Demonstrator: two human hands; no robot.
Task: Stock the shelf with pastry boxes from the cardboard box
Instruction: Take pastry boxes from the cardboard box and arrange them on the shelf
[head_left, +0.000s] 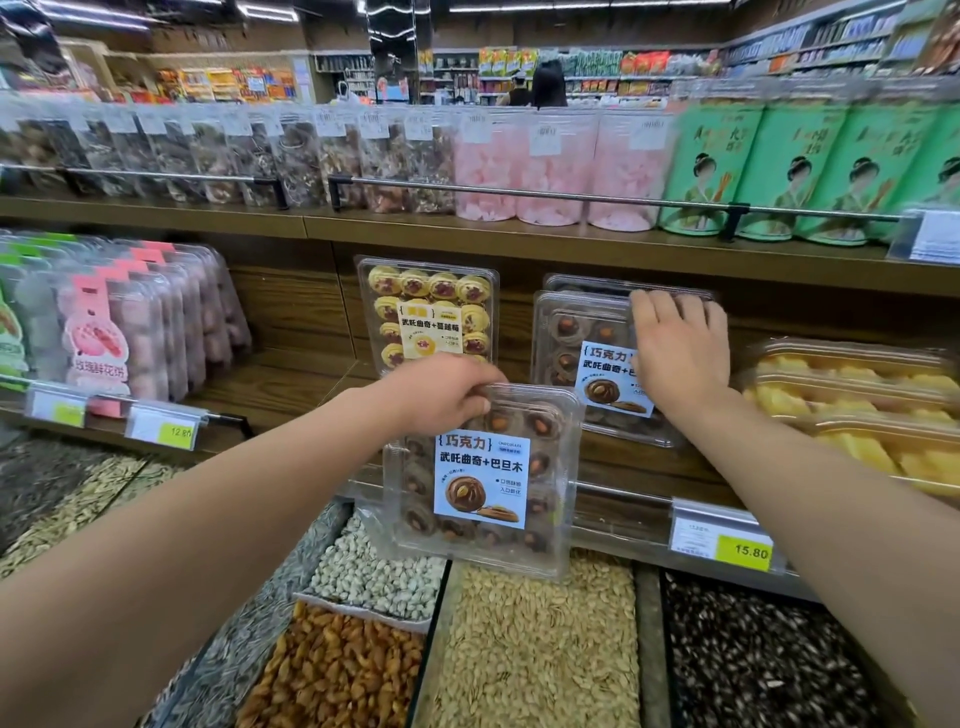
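Observation:
My left hand (448, 392) grips the top edge of a clear pastry box of chocolate cookies (483, 483), held upright in front of the wooden shelf (291, 384). My right hand (680, 348) lies flat, fingers spread, against the upper front of another chocolate cookie box (576, 364) that leans upright on the shelf, with one more box behind it. A box of yellow jam cookies (428, 312) stands on the shelf to the left of them. The cardboard box is out of view.
Pink pastry packs (130, 332) fill the shelf's left, yellow pastry trays (857, 405) its right. Jars and green tins (753, 166) stand on the shelf above behind a metal rail. Open bins of seeds and nuts (535, 649) lie below. Price tags (722, 540) line the shelf edge.

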